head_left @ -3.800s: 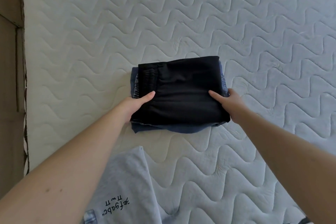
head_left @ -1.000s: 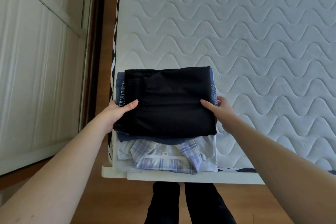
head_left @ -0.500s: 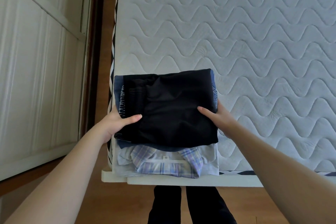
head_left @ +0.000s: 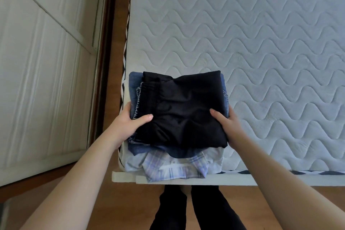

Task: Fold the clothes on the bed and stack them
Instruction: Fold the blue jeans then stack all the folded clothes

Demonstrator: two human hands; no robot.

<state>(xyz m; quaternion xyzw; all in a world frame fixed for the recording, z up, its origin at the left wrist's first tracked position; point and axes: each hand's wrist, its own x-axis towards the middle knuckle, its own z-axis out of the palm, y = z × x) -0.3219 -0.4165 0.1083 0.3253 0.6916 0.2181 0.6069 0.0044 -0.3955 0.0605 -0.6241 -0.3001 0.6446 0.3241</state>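
While your left grip (head_left: 128, 125) and right grip (head_left: 226, 122) clasp the black garment (head_left: 183, 110) and jeans (head_left: 133, 87), you're stacking; next, release them squarely over the plaid shirt (head_left: 175, 166) beneath.

The light is soft and even, like daylight, and a bit blue. The white mattress (head_left: 261, 43) is bright with no glare. The black folded garment (head_left: 183, 110) is so dark that its folds are hard to see. Straight lines bend near the edges. The picture is a little fuzzy.
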